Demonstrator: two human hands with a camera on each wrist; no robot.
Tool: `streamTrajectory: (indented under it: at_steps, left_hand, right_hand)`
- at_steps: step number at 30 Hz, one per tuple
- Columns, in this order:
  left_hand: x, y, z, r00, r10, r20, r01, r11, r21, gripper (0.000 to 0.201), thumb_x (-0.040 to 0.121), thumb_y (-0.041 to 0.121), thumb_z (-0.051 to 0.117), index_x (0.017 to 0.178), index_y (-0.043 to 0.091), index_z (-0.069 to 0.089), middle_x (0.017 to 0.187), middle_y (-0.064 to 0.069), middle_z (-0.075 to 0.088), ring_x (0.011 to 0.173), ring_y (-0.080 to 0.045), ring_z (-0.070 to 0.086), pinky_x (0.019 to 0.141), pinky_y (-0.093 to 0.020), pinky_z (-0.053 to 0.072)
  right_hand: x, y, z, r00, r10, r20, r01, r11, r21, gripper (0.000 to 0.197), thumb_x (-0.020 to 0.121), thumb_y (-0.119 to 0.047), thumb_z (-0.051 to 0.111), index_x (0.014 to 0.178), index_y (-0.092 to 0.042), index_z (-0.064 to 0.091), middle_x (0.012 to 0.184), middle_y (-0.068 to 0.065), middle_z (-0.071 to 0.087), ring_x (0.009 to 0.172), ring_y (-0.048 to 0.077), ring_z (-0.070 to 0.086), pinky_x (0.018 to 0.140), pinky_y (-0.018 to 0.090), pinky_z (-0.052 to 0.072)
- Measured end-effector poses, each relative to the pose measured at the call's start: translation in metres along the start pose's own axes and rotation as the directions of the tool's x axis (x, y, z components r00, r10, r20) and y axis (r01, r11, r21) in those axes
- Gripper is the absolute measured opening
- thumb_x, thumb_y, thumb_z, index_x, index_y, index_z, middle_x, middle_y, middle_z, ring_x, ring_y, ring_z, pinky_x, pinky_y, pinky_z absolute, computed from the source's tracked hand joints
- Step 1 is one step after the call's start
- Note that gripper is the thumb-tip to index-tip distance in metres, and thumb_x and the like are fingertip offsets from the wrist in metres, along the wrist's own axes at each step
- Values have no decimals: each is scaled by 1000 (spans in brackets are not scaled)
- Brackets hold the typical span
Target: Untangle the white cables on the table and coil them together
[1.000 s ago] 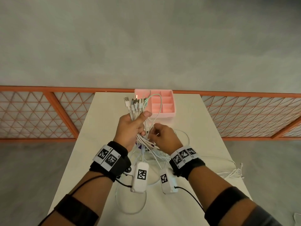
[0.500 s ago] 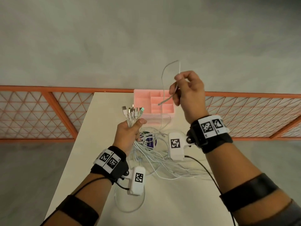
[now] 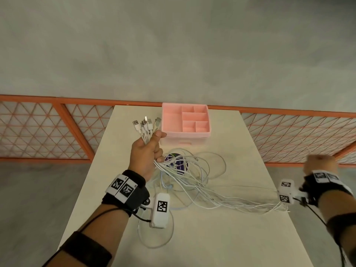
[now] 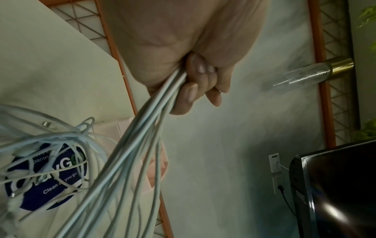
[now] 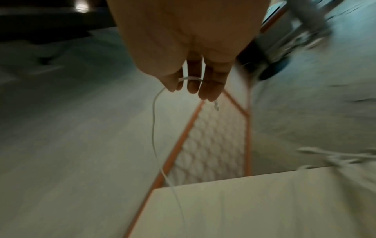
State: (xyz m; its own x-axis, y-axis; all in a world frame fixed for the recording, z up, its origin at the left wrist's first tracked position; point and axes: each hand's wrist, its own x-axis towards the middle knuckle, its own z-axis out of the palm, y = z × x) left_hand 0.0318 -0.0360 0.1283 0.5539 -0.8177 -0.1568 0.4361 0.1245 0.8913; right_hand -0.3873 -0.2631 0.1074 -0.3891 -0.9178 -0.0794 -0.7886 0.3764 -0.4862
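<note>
My left hand (image 3: 147,151) is raised over the table's middle and grips a bundle of white cables (image 3: 146,132), whose USB plugs (image 3: 145,123) fan out above the fist. In the left wrist view the fingers (image 4: 189,93) curl round the bundle (image 4: 146,122). Below the hand the cables fall into a loose tangle (image 3: 192,170) and stretch toward the right edge (image 3: 265,207). Blurred, my right hand (image 3: 319,164) is out past the table's right edge. It pinches one thin white cable (image 5: 190,78) that trails back to the table (image 3: 250,187).
A pink divided organiser tray (image 3: 200,133) stands at the far end of the beige table (image 3: 221,243). A dark blue round sticker (image 3: 176,163) lies under the tangle. One cable loop (image 3: 156,239) lies near the front. An orange lattice fence (image 3: 48,130) runs behind.
My right hand left the bundle, lifted one cable high above the tray, then swung out to the right past the table edge, drawing that cable out. The left hand kept its grip.
</note>
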Motion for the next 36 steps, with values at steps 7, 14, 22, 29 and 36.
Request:
streamTrajectory:
  at_steps: [7, 14, 22, 29, 36]
  left_hand:
    - [-2, 16, 16, 998, 35, 54, -32, 998, -62, 24, 101, 30, 54, 94, 10, 66, 57, 4, 18, 47, -10, 19, 45, -23, 28]
    - [-4, 20, 33, 989, 45, 139, -34, 996, -77, 26, 100, 31, 53, 98, 8, 64, 55, 6, 18, 46, -10, 18, 46, -23, 27]
    - [-9, 29, 38, 963, 71, 260, -48, 994, -95, 29, 91, 35, 58, 97, 6, 62, 53, 6, 19, 44, -8, 20, 45, -23, 26]
    - [-4, 25, 10, 987, 24, 157, -1, 990, -144, 24, 97, 33, 54, 92, 12, 65, 53, 8, 19, 42, -6, 20, 42, -20, 25]
    - [1, 22, 6, 992, -5, 124, 24, 987, -156, 24, 100, 32, 52, 93, 12, 63, 53, 8, 20, 42, -6, 20, 42, -20, 25]
  right_hand:
    - [-22, 77, 25, 946, 217, 242, -79, 875, -477, 53, 71, -37, 73, 119, -17, 66, 120, 15, 63, 109, 33, 62, 84, 41, 56]
    - [-99, -62, 67, 888, -314, 336, 198, 921, 335, 61, 93, -35, 64, 145, -12, 41, 145, 14, 49, 126, 31, 51, 104, 40, 40]
    - [-207, -184, 69, 83, -774, 627, 580, 549, 602, 16, 89, -30, 70, 94, -16, 73, 83, -6, 72, 78, 7, 65, 80, 24, 49]
    - [-138, -175, 54, 412, -751, 516, 738, 607, 295, 12, 91, -20, 67, 80, -15, 65, 71, -1, 63, 68, 16, 57, 66, 27, 42]
    - [-32, -104, 27, 887, -440, 139, 411, 890, 195, 15, 98, -20, 53, 100, -13, 65, 88, 9, 66, 75, 26, 59, 63, 30, 43]
